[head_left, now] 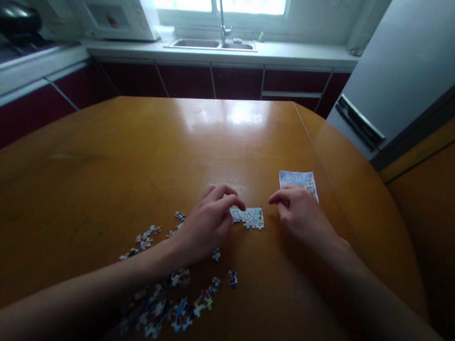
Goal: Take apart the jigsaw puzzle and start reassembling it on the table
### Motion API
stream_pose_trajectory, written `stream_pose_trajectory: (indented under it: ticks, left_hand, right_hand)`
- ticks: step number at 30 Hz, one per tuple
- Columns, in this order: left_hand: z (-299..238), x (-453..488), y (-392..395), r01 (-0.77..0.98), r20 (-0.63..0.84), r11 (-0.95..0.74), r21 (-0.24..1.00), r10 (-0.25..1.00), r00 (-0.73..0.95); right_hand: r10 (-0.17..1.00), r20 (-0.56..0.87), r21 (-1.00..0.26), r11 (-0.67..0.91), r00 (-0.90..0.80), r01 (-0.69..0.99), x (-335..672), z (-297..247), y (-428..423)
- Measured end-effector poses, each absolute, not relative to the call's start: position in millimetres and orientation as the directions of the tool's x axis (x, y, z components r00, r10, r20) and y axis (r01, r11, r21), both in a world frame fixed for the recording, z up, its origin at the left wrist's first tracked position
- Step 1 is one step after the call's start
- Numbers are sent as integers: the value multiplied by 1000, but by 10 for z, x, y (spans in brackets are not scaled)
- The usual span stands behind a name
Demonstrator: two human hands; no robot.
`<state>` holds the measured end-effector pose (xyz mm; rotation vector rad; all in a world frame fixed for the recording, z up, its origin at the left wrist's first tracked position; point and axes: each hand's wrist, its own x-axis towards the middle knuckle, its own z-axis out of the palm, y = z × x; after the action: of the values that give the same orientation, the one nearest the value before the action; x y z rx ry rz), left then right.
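On the wooden table, my left hand [213,223] reaches over the left end of a joined strip of jigsaw puzzle [252,217]. Its fingers are bent and apart, the index finger stretched over the strip; the thumb is hidden. Just right of the strip, my right hand [301,211] hovers with a curved index finger and the other fingers curled. No piece shows in it. Behind that hand lies a small printed picture sheet [298,177], its lower part covered. Loose puzzle pieces [156,309] are scattered below and left of my left hand, partly behind the forearm.
A single puzzle piece [232,278] lies apart, nearer to me. The table [128,143] has a rounded edge. Beyond it stand a counter with a sink [198,43], a faucet [222,8] and a white microwave [112,14]. A fridge [421,63] rises at the right.
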<state>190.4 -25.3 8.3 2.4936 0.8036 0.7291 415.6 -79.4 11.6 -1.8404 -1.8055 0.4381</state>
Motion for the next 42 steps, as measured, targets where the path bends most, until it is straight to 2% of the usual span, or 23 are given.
stream_pose_trajectory:
  ticks: [4, 9, 14, 22, 27, 34, 42]
  left_hand:
    - [178, 1886, -224, 415, 312, -685, 598, 676, 667]
    - [263, 1839, -141, 407, 310, -670, 621, 687, 657]
    - [292, 1767, -51, 436, 277, -721, 539, 641, 716]
    - [263, 1642, 44, 399, 235, -847, 350, 492, 838]
    - [237, 1671, 60, 345, 278, -872, 346, 447, 850]
    - [234, 1691, 67, 307, 265, -887, 344, 405, 875]
    - [269, 1723, 41, 244, 232, -930, 277, 311, 922]
  right_hand:
    - [989, 129, -559, 16, 68, 829, 4149, 121, -800]
    - [994, 91, -568, -3, 67, 823, 4073, 107, -832]
    - [998, 43, -575, -10, 42, 818, 4009, 75, -852]
    - [997, 60, -473, -5, 39, 881, 3835, 85, -972]
    - [999, 29, -453, -18, 35, 891, 3698, 153, -1069]
    - [1000, 2, -438, -23, 27, 899, 3679, 243, -1110]
    - [993, -55, -363, -120, 107, 924, 3809, 230, -1076]
